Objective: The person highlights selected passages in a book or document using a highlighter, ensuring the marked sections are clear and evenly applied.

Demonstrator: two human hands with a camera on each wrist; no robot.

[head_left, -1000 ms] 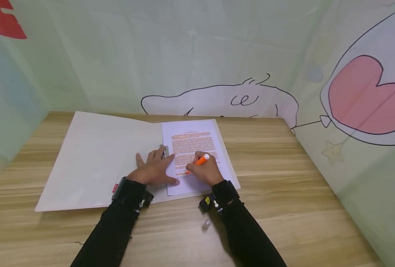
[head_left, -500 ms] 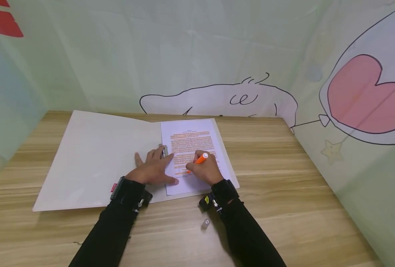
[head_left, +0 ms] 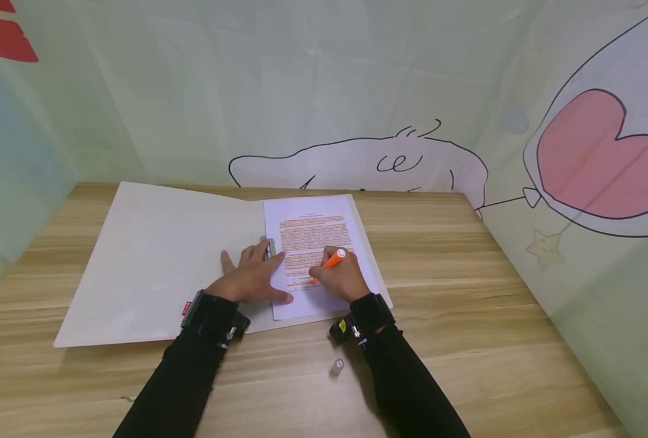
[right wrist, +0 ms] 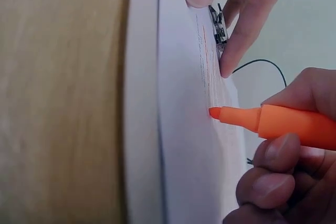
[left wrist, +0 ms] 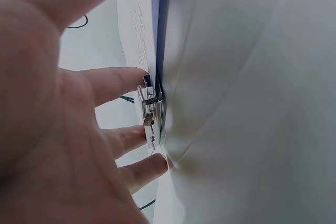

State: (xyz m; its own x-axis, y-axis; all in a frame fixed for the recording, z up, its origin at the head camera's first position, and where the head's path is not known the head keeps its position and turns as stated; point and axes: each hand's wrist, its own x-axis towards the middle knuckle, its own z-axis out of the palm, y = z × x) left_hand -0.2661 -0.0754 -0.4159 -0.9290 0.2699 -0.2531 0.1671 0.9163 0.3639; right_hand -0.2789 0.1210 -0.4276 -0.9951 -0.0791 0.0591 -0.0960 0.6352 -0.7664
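Note:
My right hand (head_left: 341, 277) pinches an orange highlighter (right wrist: 294, 125), its tip touching the printed sheet (head_left: 307, 307) low in the text. Orange marking covers most of the printed lines. The sheet lies on the right half of an opened white folder (head_left: 154, 261). Spread over the folder's spine is my left hand (head_left: 250, 280), thumb and index fingertip resting on the sheet's left edge. A metal clip (left wrist: 149, 106) shows between its fingers in the left wrist view and holds the sheet's left side.
A small greyish marker cap (head_left: 337, 367) lies on the wooden table (head_left: 466, 340) in front of the folder, near my right sleeve. A printed fabric wall (head_left: 280, 91) stands behind the table and along both sides.
The highlighter tip moves slightly left to right along a low line of text, with my right hand shifting right. My left hand stays in place on the sheet.

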